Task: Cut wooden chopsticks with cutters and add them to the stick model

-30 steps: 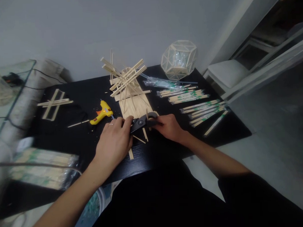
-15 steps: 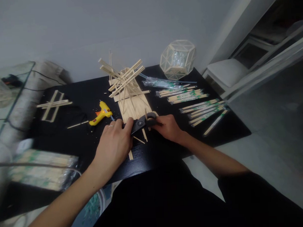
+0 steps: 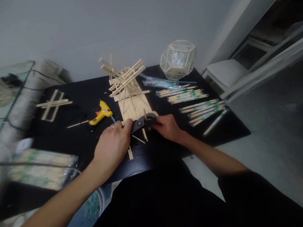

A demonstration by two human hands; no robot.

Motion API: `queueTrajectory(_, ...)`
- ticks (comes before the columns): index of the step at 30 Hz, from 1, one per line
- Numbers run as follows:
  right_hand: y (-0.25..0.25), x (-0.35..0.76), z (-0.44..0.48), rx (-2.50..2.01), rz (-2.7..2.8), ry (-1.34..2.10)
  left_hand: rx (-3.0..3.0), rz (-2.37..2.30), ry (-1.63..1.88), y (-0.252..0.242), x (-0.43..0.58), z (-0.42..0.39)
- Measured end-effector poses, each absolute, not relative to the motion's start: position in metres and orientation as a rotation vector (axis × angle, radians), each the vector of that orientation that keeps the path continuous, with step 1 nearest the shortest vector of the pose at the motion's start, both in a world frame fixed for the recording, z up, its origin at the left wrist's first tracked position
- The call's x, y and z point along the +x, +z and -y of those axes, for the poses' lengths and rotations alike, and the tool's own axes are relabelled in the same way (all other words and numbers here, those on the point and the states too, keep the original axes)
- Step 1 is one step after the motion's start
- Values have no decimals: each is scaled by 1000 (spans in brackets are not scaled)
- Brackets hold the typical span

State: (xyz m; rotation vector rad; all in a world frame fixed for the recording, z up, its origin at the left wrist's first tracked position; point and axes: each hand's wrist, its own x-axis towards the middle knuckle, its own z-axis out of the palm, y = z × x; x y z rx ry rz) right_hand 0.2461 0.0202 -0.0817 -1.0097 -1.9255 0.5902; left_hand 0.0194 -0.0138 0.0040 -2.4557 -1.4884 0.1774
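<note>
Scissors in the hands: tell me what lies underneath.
Thin wooden sticks and the black table show around the scissors; whatever sits directly beneath the scissors and the left hand is covered.

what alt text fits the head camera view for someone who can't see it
A left hand grips a dark pivoted hand tool, a right hand at its other end, at a wooden-stick panel's near end on a black table. A yellow glue gun lies left, plastic-wrapped chopsticks right.

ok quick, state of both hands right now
Left hand: closed, holding the black tool.
Right hand: closed at the tool's curved end; exactly what it grips cannot be told.
</note>
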Motion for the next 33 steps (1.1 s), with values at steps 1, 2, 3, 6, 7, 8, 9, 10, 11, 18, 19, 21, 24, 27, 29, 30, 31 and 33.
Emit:
queueTrajectory(1, -82, 246, -21, -1008, 1923, 601, -2458, 1511, 210, 5, 20, 14)
queueTrajectory(2, -82, 245, -21, -998, 1919, 608, -2460, 1535, 241, 6, 20, 14)
queueTrajectory(3, -81, 245, -21, -986, 1917, 615, -2462, 1555, 266, 7, 21, 14)
queueTrajectory(6, -78, 246, -22, -986, 1918, 636, -2475, 1574, 264, 6, 20, 12)
queueTrajectory(7, -76, 246, -22, -993, 1926, 649, -2481, 1565, 235, 5, 18, 11)
queueTrajectory(8, -74, 247, -22, -1004, 1932, 665, -2486, 1553, 196, 3, 17, 10)
queueTrajectory(9, -72, 249, -22, -1013, 1938, 691, -2492, 1541, 145, 1, 15, 8)
queueTrajectory(10, -70, 250, -22, -1018, 1935, 725, -2498, 1533, 87, -1, 13, 7)
queueTrajectory(11, -68, 252, -23, -1022, 1921, 776, -2500, 1540, 21, -4, 11, 5)
queueTrajectory(18, -65, 266, -33, -1242, 1739, 1198, -2415, 1917, -335, -22, -4, -9)
queueTrajectory(19, -65, 266, -34, -1307, 1803, 1174, -2442, 1943, -407, -26, -6, -10)
queueTrajectory(21, -65, 263, -35, -1424, 1936, 1100, -2511, 1990, -571, -33, -7, -13)
queueTrajectory(24, -64, 252, -32, -1527, 2023, 1056, -2608, 2093, -687, -41, -8, -14)
queueTrajectory(27, -66, 242, -26, -1577, 2019, 1038, -2647, 2188, -672, -44, -10, -11)
queueTrajectory(29, -68, 240, -23, -1587, 2019, 1022, -2685, 2190, -708, -44, -12, -10)
queueTrajectory(30, -68, 240, -22, -1581, 2025, 1013, -2715, 2170, -738, -43, -14, -9)
queueTrajectory(31, -68, 241, -22, -1567, 2038, 995, -2746, 2146, -767, -43, -15, -9)
queueTrajectory(33, -66, 243, -23, -1517, 2062, 934, -2816, 2097, -817, -43, -16, -8)
